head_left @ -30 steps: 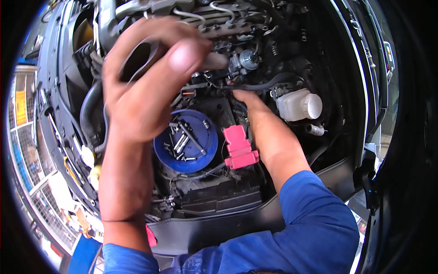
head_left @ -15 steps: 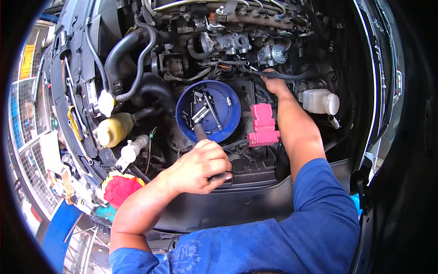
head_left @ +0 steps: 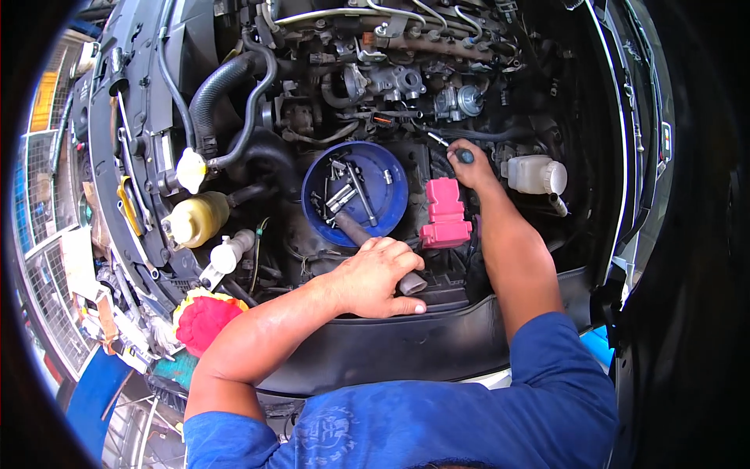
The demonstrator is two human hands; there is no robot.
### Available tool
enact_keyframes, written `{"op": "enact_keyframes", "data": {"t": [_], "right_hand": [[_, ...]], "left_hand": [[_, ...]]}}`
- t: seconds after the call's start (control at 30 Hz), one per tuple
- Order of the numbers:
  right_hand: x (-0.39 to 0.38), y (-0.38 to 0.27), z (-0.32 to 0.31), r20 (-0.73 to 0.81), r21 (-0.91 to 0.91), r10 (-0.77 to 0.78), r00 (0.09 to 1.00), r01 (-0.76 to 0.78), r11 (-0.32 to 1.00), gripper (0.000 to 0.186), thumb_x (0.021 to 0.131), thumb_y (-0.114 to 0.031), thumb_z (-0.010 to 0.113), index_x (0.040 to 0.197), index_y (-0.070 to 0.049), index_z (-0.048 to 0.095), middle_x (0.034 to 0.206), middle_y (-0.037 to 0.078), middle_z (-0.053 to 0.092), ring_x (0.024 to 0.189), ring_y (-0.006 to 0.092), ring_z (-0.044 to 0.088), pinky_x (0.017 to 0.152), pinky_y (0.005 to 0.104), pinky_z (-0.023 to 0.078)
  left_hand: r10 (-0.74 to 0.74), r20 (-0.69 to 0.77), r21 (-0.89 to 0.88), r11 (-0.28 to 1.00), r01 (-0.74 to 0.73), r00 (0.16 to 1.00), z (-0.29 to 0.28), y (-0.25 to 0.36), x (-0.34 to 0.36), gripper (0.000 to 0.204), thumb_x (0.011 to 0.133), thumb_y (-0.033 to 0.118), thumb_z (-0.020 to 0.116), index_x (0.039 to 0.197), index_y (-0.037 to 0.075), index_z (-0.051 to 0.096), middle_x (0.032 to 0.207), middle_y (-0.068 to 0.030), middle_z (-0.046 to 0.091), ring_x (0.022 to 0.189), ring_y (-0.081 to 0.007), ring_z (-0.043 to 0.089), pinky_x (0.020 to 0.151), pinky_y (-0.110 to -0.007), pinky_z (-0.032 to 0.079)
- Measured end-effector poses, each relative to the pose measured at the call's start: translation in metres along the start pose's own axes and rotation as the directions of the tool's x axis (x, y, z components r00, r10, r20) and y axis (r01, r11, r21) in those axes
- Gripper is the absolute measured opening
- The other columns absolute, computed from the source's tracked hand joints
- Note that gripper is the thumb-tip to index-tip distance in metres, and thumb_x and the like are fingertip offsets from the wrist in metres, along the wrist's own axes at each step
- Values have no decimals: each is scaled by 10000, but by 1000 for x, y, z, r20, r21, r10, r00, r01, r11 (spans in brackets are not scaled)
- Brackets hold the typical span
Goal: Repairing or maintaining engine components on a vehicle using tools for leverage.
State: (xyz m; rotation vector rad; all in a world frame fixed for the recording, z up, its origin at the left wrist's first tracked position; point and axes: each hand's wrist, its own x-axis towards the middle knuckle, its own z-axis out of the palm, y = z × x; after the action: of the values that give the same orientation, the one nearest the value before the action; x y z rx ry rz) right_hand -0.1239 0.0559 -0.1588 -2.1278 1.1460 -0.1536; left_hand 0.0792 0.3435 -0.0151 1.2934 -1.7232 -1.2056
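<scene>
My right hand (head_left: 473, 166) is closed around a screwdriver (head_left: 465, 156) with a dark, blue-tipped handle. Its bright metal shaft points up and left toward the engine. My left hand (head_left: 376, 275) lies over a short dark rubber hose (head_left: 412, 283), fingers loose and thumb stretched out. The hose's far end rests across the rim of a round blue bowl (head_left: 307, 184); its near end shows between thumb and fingers. Inside the bowl are several sockets, bolts and a long metal extension bar (head_left: 363, 195).
A pink-red terminal cover (head_left: 445, 215) sits between my arms. Reservoirs stand on both sides: yellowish (head_left: 199, 219) at left, white (head_left: 535, 173) at right. A red and yellow cloth (head_left: 205, 324) lies by my left forearm. Wrenches (head_left: 134, 187) rest along the left edge.
My left hand has loosened from a fist and spread, with the hose now tilted under it. The right hand has drawn back from among the hoses, bringing the screwdriver into view.
</scene>
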Motion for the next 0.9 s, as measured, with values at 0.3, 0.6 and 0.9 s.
{"op": "enact_keyframes", "data": {"t": [0.3, 0.6, 0.9], "right_hand": [[-12, -63, -36, 108, 19, -370, 923, 370, 929, 90, 836, -41, 640, 910, -16, 596, 866, 148, 606, 864, 302, 635, 831, 354, 504], [-38, -137, -54, 141, -81, 29, 990, -17, 997, 198, 866, -185, 681, 979, -22, 678, 893, 121, 687, 864, 223, 660, 790, 355, 521], [-58, -234, -68, 416, -225, -389, 822, 507, 832, 149, 878, -209, 668, 941, -75, 688, 906, 136, 664, 922, 322, 639, 827, 410, 530]], "left_hand": [[-235, -345, 606, 683, 407, 909, -34, -66, 29, 257, 816, 161, 576, 1017, 10, 629, 991, -144, 605, 947, -312, 636, 712, -401, 575], [-310, -379, 728, 482, 488, 872, -7, -143, 37, 215, 882, 199, 573, 1010, 84, 703, 1002, -136, 677, 851, -277, 700, 662, -409, 583], [-541, -222, 548, 618, 563, 811, -56, -79, 42, 263, 875, 133, 589, 1082, 23, 706, 1130, -192, 686, 974, -294, 712, 778, -420, 587]]}}
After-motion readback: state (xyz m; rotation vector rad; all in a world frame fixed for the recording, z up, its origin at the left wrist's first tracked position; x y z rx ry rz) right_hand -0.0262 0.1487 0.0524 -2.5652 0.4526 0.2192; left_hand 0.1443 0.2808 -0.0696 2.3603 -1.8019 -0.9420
